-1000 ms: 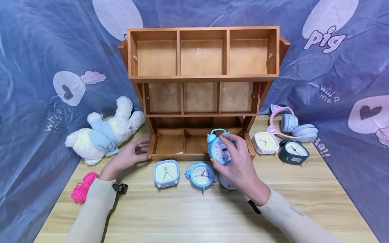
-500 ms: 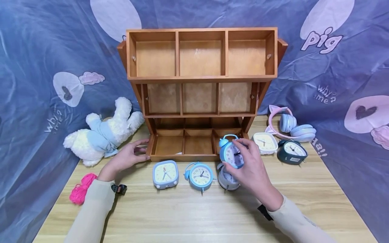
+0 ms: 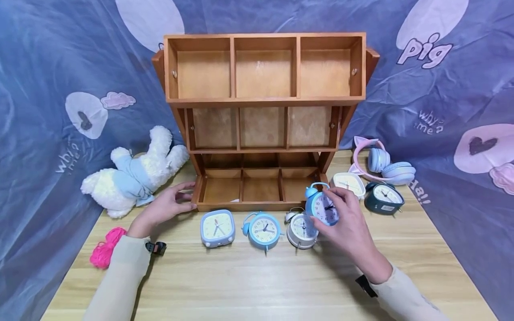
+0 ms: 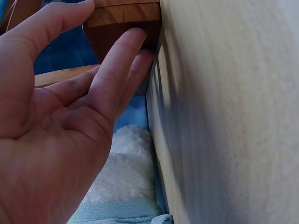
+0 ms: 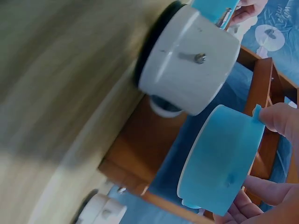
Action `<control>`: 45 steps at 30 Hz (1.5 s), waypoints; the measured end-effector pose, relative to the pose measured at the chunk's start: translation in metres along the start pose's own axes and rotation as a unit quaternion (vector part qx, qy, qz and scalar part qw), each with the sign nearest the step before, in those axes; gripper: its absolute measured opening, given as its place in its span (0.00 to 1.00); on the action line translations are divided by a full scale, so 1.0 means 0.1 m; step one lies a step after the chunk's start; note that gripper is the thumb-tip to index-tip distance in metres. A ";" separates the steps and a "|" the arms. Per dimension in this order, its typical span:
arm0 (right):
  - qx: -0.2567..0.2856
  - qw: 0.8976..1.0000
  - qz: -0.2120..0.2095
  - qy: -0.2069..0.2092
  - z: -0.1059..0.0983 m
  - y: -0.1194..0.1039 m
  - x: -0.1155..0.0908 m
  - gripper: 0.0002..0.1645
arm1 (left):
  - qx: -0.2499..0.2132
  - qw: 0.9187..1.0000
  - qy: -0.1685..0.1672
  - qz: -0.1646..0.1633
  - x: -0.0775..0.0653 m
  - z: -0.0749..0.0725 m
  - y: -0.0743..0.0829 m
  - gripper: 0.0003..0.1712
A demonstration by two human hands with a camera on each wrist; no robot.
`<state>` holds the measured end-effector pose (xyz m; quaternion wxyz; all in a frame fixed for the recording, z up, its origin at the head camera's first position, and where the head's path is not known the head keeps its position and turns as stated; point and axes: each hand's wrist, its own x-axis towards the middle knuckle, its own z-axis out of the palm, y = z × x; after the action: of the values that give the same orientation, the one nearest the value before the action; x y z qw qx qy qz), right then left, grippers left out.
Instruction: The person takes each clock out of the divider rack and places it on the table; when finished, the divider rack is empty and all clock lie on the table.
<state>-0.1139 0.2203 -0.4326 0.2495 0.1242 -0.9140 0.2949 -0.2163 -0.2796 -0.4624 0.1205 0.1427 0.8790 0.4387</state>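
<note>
My right hand (image 3: pixel 348 223) pinches a blue twin-bell alarm clock (image 3: pixel 322 207) by its sides, thumb on one edge and fingers on the other. In the right wrist view the blue body of this clock shows beside a white alarm clock (image 5: pixel 189 60). Its dial faces up in the head view, close by the tray's front right corner. My left hand (image 3: pixel 166 207), fingers loosely bent, touches the left side of the wooden shelf's bottom tray (image 3: pixel 225 207). A blue square clock (image 3: pixel 218 226), another blue twin-bell clock (image 3: pixel 264 230) and the white one lie in a row before the tray.
The tiered wooden shelf (image 3: pixel 265 101) has three compartments per level. A white square clock (image 3: pixel 348 183), a dark green clock (image 3: pixel 384 198) and cat-ear headphones (image 3: pixel 379 161) lie at right. A plush toy (image 3: pixel 134 176) and pink yarn (image 3: pixel 107 248) lie at left.
My right hand has carried the blue twin-bell clock rightward, from over the bottom tray to beyond the white clock, which now shows fully. My left hand stays at the tray's left side.
</note>
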 end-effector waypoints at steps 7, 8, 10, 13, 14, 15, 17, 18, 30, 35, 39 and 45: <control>-0.014 1.000 0.024 -0.007 -0.08 0.12 -0.12 0.47 | 0.007 1.000 0.001 0.001 0.00 -0.01 -0.01 0.46; -0.016 1.000 0.025 -0.006 -0.09 0.14 -0.14 0.47 | 0.007 1.000 0.001 0.001 0.01 -0.01 -0.01 0.46; -0.019 0.999 0.026 -0.004 -0.11 0.17 -0.17 0.48 | 0.005 1.000 0.001 0.001 0.01 0.00 0.00 0.46; -0.023 0.999 0.024 -0.006 -0.15 0.22 -0.20 0.48 | 0.002 1.000 0.001 0.002 0.01 0.00 0.00 0.46; -0.025 0.999 0.021 -0.008 -0.15 0.23 -0.22 0.48 | 0.002 1.000 0.001 0.002 0.01 0.00 0.00 0.46; -0.026 0.999 0.019 -0.010 -0.16 0.24 -0.23 0.48 | 0.003 1.000 0.001 0.001 0.01 -0.01 0.01 0.46; -0.029 0.999 0.014 -0.015 -0.16 0.26 -0.26 0.47 | 0.004 1.000 0.001 -0.002 0.01 -0.01 0.01 0.46; -0.029 0.999 0.012 -0.016 -0.15 0.26 -0.27 0.47 | 0.005 1.000 0.001 -0.003 0.00 -0.01 0.01 0.46; -0.039 0.998 0.031 -0.034 -0.10 0.26 -0.41 0.48 | 0.006 1.000 0.001 -0.003 0.01 0.00 -0.01 0.46; -0.041 0.998 0.032 -0.041 -0.10 0.27 -0.42 0.48 | 0.004 1.000 0.001 -0.002 0.01 -0.01 -0.01 0.46; -0.042 0.997 0.035 -0.053 -0.11 0.28 -0.40 0.47 | 0.001 1.000 0.001 -0.001 0.01 -0.01 -0.01 0.46; -0.052 0.995 0.038 -0.081 -0.13 0.28 -0.34 0.47 | 0.003 1.000 -0.001 -0.003 0.01 -0.01 0.00 0.46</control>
<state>-0.0907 0.2529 -0.4551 0.1692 0.1000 -0.9492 0.2456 -0.2173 -0.2798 -0.4618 0.1217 0.1409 0.8806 0.4358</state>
